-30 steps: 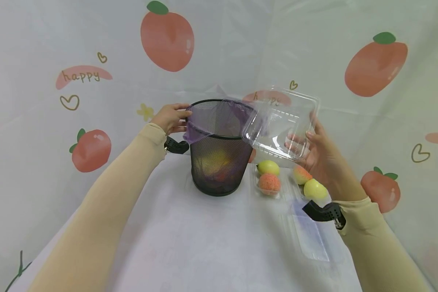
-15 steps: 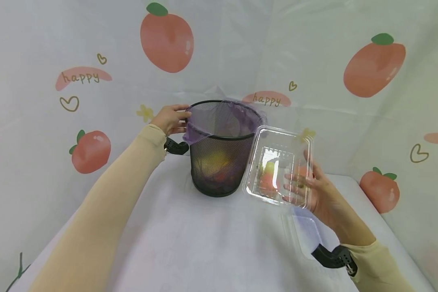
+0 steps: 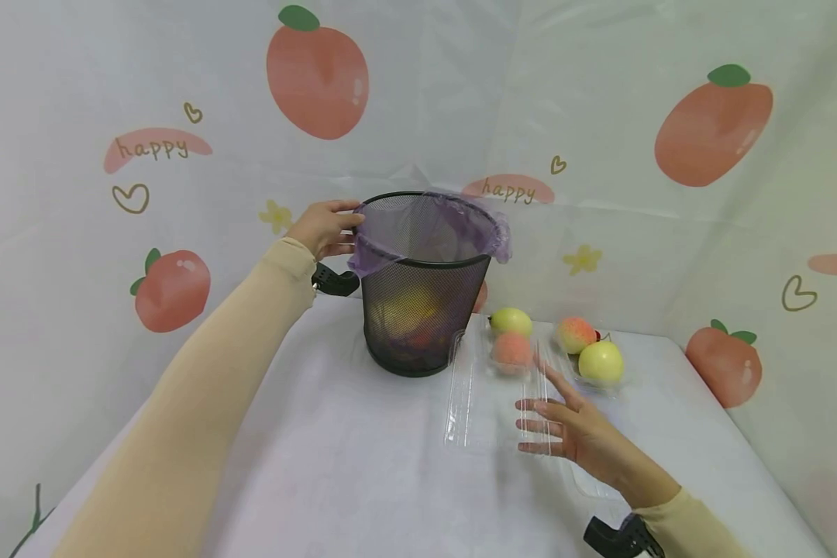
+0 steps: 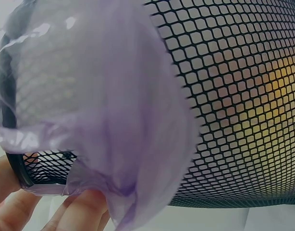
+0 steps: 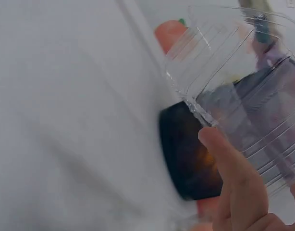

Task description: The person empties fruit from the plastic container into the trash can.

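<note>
My left hand (image 3: 321, 229) pinches the left rim of a black mesh wastebasket (image 3: 384, 310), with fingers and thumb over the edge. A thin purple plastic bag (image 4: 138, 120) lines the basket and folds over the rim there. Yellow and red contents show through the mesh. My right hand (image 3: 593, 442) holds a clear plastic clamshell container (image 3: 488, 422) by its right edge, thumb on the near side and fingers seen through the plastic. The container is tilted in front of the basket's lower right, with nothing visible inside. In the right wrist view, the thumb (image 5: 224, 154) presses its edge.
Right of the basket, a yellow-green fruit (image 3: 511, 321) and a reddish peach (image 3: 512, 350) sit in a clear tray. Another peach (image 3: 576, 335) and a yellow fruit (image 3: 601, 362) sit beside them. Clear plastic (image 3: 586, 482) lies nearer. A printed curtain (image 3: 418, 93) hangs behind.
My right hand has brought the clear container down and nearer, from beside the basket's rim to low over the table, and turned it. My left hand stays on the rim.
</note>
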`<state>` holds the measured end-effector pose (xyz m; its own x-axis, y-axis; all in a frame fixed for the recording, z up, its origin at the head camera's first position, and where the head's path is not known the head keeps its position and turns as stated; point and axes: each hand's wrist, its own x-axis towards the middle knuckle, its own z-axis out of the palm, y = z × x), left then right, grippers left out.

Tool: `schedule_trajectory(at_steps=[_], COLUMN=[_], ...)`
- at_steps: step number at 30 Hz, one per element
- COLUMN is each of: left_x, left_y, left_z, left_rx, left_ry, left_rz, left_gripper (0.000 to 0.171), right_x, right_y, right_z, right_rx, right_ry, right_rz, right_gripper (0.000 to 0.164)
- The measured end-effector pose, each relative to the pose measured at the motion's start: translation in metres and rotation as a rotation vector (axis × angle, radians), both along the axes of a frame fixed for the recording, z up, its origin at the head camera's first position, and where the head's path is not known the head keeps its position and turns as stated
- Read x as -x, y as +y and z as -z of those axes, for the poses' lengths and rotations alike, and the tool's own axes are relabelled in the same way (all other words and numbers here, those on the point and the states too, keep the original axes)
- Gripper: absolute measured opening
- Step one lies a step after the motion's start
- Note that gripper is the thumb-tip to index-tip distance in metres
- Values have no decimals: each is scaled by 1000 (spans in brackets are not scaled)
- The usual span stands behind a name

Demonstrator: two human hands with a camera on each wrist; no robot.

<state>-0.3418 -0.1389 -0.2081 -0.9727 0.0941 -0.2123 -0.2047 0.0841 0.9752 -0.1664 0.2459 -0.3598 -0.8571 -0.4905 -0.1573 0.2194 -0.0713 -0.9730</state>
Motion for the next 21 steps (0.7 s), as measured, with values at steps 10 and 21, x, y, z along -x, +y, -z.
schedule_trajectory(at_steps=[10, 21], left_x=[5, 7], left_y=[0, -1], left_z=[4, 6], left_rx=[5, -13], left_ry=[11, -3], left_rz=[-6, -17], left_gripper=[56, 56], right_x=[0, 9], right_y=[-19, -28], right_z=[27, 36], right_rx=[-122, -160], right_ry=[-95, -139], right_rz=[9, 48], right_gripper=[82, 85])
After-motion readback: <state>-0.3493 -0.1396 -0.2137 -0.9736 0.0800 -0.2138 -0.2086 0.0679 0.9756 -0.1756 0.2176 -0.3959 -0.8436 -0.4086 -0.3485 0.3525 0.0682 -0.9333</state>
